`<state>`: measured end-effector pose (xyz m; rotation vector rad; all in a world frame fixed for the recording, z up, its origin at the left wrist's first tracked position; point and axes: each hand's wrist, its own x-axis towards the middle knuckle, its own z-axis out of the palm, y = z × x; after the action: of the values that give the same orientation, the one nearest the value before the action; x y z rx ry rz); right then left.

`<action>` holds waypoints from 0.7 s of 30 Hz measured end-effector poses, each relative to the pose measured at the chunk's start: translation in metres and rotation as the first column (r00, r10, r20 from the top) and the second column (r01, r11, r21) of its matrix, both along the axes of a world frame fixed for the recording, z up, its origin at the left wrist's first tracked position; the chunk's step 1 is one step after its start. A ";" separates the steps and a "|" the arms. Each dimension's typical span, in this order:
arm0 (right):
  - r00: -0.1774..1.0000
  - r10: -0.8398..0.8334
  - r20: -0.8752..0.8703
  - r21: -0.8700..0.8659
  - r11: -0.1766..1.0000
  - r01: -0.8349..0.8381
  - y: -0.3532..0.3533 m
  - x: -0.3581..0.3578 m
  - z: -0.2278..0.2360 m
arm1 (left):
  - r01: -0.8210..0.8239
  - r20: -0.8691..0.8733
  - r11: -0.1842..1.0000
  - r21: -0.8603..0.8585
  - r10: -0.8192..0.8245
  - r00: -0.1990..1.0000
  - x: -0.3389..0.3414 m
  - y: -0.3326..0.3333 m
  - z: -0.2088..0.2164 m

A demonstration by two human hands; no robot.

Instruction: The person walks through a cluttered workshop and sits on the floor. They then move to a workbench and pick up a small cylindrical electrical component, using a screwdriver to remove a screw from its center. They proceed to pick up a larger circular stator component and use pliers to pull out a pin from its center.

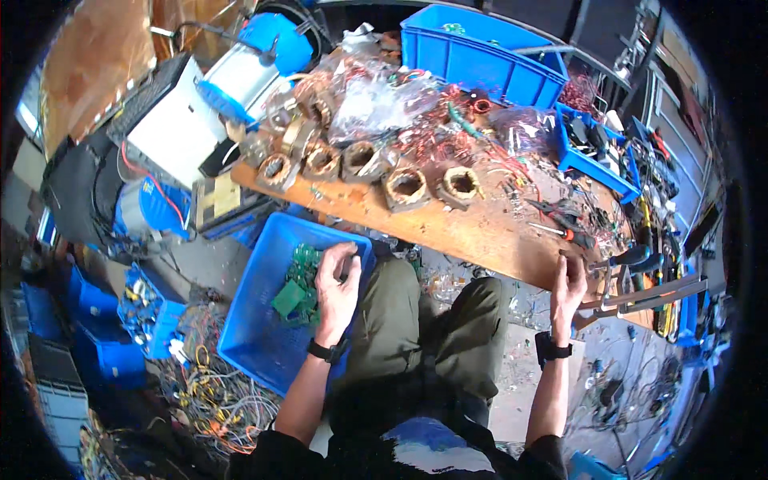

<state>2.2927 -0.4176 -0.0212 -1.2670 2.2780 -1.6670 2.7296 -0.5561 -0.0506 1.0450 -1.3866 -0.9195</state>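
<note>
My left hand reaches into a blue plastic bin at my left knee, its fingers curled over green circuit boards piled inside. I cannot tell whether it grips one. My right hand rests at the front edge of the wooden workbench, fingers up against the edge, beside a metal clamp-like tool. Nothing is visibly held in it. Several copper-wound stator coils lie in a row on the bench.
A large blue crate stands at the back of the bench, with tangled red wire and plastic bags before it. Pliers and screwdrivers lie to the right. A white box, smaller blue bins and loose cables crowd the floor at left.
</note>
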 end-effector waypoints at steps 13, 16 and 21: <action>0.942 -0.005 -0.336 -0.030 1.000 -0.005 -0.015 0.019 -0.009 | 0.341 0.715 0.880 -0.331 -0.002 0.699 -0.117 -0.085 0.115; 0.935 -0.014 -0.355 -0.002 1.000 0.015 -0.015 0.018 -0.007 | 0.366 0.790 0.871 -0.326 0.038 0.612 -0.151 -0.097 0.106; 0.936 0.038 -0.350 0.003 0.999 -0.040 -0.015 0.019 -0.004 | 0.321 0.856 0.904 -0.282 0.086 0.511 -0.181 -0.107 0.093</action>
<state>2.3120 -0.4322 -0.0252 -1.7206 2.4115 -1.5370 2.5489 -0.6633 0.0420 1.1135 -2.3983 -0.0782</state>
